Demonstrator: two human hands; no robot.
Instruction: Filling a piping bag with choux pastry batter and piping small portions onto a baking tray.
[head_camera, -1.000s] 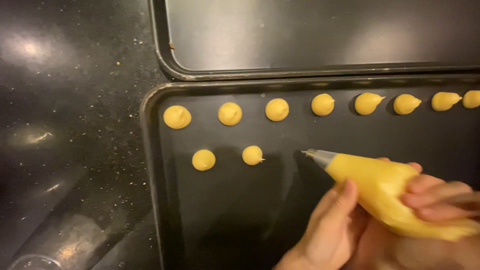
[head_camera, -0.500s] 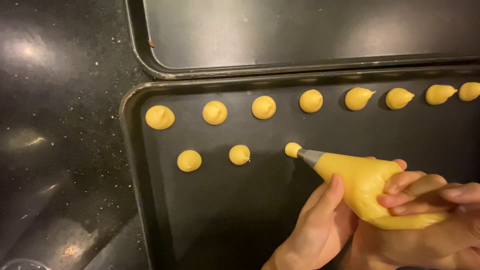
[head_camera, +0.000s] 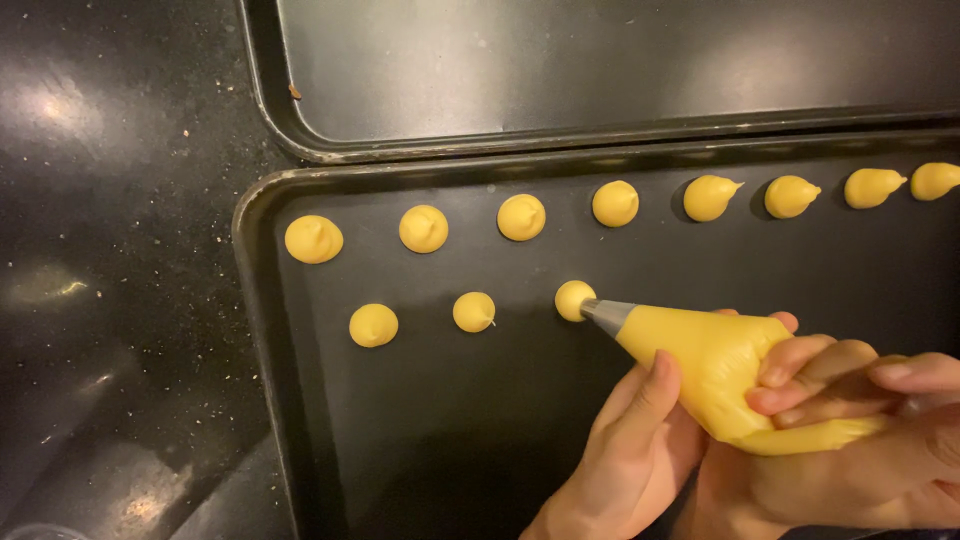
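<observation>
**Piping bag on the third dab of row two**

Piping bag (head_camera: 715, 365) full of yellow batter is right in my grip here. My left hand (head_camera: 630, 455) is curled under the front of it with the thumb up along the side, steadying near the metal nozzle (head_camera: 603, 313). My right hand (head_camera: 850, 440) is wrapped tight round the fat back end, fingers closed over the top, so both hands are clamped on the bag.

Just past the nozzle tip, a fresh mound (head_camera: 573, 299) sits touching it, on the dark baking tray (head_camera: 262, 330). Out to the left of my hands are two more dabs in that same near row (head_camera: 473, 311), spaced apart. Beyond my hands, the far row (head_camera: 616, 203) runs all the way across, eight mounds that I can count before the edge cuts it off.

So I'd judge it: one row done, second row barely started, and loads of bare tray to the right and closer to me. Further out, a second tray (head_camera: 290, 120) has no batter on it at all.
</observation>
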